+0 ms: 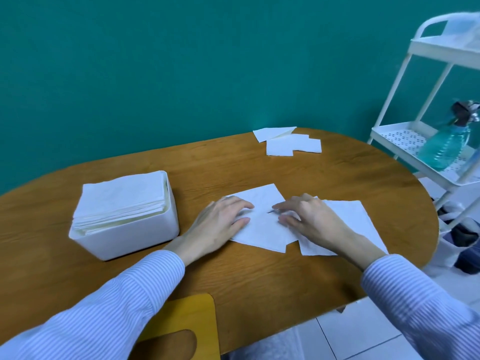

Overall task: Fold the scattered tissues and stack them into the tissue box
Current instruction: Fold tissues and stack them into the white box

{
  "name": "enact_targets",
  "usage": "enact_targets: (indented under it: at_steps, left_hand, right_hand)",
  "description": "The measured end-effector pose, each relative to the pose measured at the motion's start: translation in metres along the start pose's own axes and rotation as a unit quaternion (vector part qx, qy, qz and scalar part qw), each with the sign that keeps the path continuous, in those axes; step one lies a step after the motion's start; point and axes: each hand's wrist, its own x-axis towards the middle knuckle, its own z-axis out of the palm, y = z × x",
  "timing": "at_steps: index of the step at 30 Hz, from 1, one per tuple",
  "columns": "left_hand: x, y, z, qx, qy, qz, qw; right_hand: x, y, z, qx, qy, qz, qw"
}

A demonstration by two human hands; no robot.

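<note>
A white tissue lies flat on the wooden table in front of me. My left hand presses its left part with straight fingers, and my right hand presses its right part the same way. A second tissue lies partly under my right hand and wrist. The white tissue box stands to the left, filled above its rim with a stack of folded tissues. More loose tissues lie overlapped at the table's far edge.
The oval wooden table backs onto a teal wall. A yellow box lid with an oval slot lies at the near edge. A white shelf cart with a blue spray bottle stands at the right.
</note>
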Motion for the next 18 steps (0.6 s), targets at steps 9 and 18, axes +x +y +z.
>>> enact_targets:
  at_steps: [9, 18]
  left_hand:
    - [-0.013, 0.003, 0.000, 0.029, -0.094, 0.031, 0.995]
    - [-0.013, 0.007, -0.010, -0.117, -0.018, 0.034, 0.992]
  right_hand:
    - [-0.008, -0.016, 0.015, 0.024, -0.048, 0.032, 0.998]
    - [0.003, -0.022, -0.006, 0.201, -0.068, 0.069, 0.975]
